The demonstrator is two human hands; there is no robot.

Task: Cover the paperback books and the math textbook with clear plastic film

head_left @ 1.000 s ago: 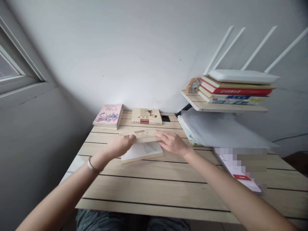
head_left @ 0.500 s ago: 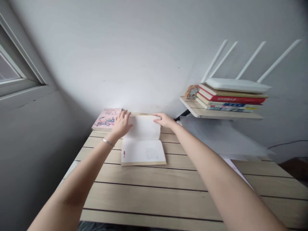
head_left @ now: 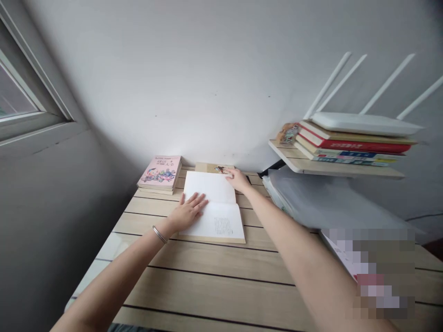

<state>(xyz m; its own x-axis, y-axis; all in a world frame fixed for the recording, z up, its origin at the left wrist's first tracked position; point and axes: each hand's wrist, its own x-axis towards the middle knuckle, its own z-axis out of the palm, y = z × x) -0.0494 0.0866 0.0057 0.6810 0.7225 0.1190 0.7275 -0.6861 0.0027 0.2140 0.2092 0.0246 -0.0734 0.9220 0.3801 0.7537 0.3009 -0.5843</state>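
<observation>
An open book (head_left: 214,205) lies in the middle of the wooden slatted table (head_left: 221,272), its white pages facing up. My left hand (head_left: 188,213) rests flat on the book's left side, fingers spread, a silver bangle on the wrist. My right hand (head_left: 237,177) reaches to the far top right corner of the open book, fingers extended and touching the page edge. Just behind the open book lies a beige book (head_left: 212,168), partly covered by it.
A pink children's book (head_left: 161,171) tops a small stack at the back left. A wall shelf (head_left: 332,166) at the right carries several books (head_left: 346,145) and a white router (head_left: 363,123). White papers (head_left: 321,198) lie under it. A window (head_left: 17,101) is on the left.
The book has been opened out flat. My left hand slid from the far left corner down onto the middle of the left side; my right hand stays at the far right corner.
</observation>
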